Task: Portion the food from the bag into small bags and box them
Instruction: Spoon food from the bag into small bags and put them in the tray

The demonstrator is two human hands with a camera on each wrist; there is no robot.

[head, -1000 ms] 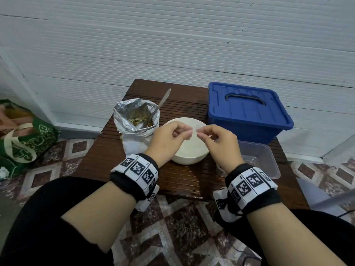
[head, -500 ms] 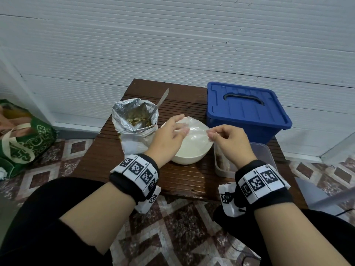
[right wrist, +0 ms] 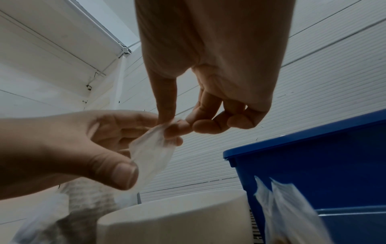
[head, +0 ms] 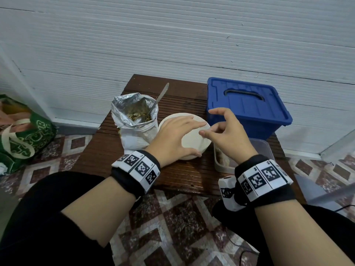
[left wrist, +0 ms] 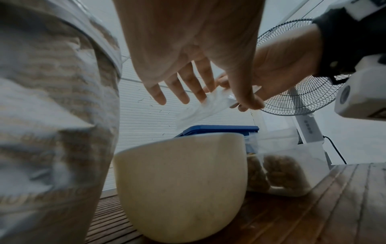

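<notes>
On the slatted surface (head: 184,175), over the bowl (head: 194,143), the right hand (head: 228,135) pinches an empty small bag (right wrist: 152,153); the left hand (head: 172,139), fingers spread, touches it. Next, probably, opening its mouth.

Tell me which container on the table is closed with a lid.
The blue box at the back right; the clear tub, white bowl and foil bag are open.

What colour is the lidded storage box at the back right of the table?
Blue. The storage box shows best in the head view.
</notes>
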